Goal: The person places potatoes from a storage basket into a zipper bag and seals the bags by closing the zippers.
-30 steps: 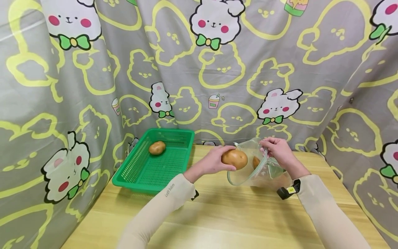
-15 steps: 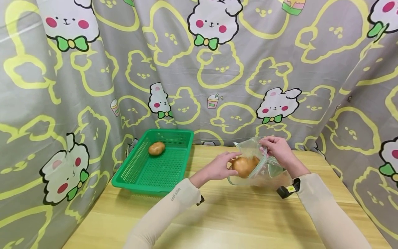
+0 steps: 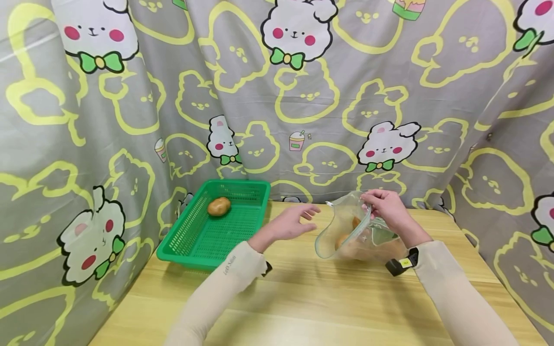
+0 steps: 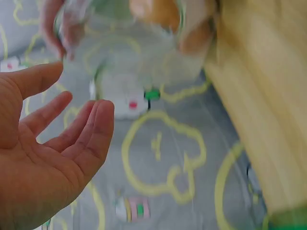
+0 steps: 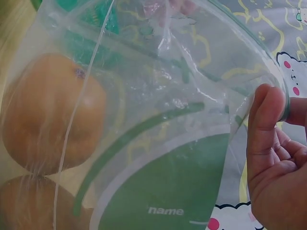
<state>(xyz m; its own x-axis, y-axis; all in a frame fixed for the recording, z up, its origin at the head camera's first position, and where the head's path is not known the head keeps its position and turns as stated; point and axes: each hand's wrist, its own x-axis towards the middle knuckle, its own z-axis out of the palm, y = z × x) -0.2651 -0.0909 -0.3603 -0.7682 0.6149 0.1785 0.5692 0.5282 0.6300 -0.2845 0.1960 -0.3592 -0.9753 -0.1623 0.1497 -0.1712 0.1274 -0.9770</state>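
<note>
A clear zip bag (image 3: 333, 230) lies on the table with its mouth held up and facing left. My right hand (image 3: 388, 207) pinches the rim of that mouth between thumb and finger. Inside the bag are potatoes (image 5: 55, 115); in the right wrist view two of them show through the plastic, beside a green printed panel (image 5: 168, 187). My left hand (image 3: 291, 222) is just left of the bag's mouth, apart from it, fingers spread and holding nothing. One more potato (image 3: 219, 206) sits in the green basket (image 3: 207, 262), toward its back left.
The basket stands at the left of the wooden table (image 3: 303, 302). A grey patterned curtain (image 3: 259, 96) hangs behind the table and along both sides. Black wrist straps (image 3: 402, 263) are worn at the sleeve cuffs.
My left hand carried a potato into the bag's mouth, let it go inside, and drew back left with its fingers spread. The right hand has kept its pinch on the rim.
</note>
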